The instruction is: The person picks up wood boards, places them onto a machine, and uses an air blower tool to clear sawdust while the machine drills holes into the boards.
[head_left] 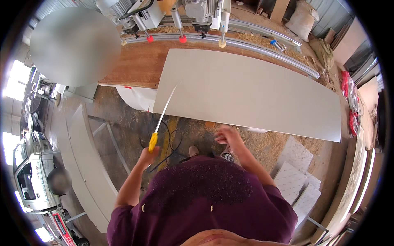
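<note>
In my left hand (149,156) is the yellow handle of a long, thin tool (164,112) with a pale, narrow blade; its exact kind is unclear. The blade points up and away, its tip overlapping the near left part of a large pale grey panel (246,90). The panel lies flat on a brown wooden work surface (137,61) and sticks out past its near edge. Close to the panel's near edge, my right hand (230,137) has its fingers loosely bent and apart, with nothing visible in them.
Machine heads with red-tipped rods (182,39) hang over the far edge, beside a metal rail (262,47). Marble-patterned boards (291,180) lie at right. Long pale panels (88,164) rest on a metal frame at left. A black cable (168,139) and sawdust cover the floor.
</note>
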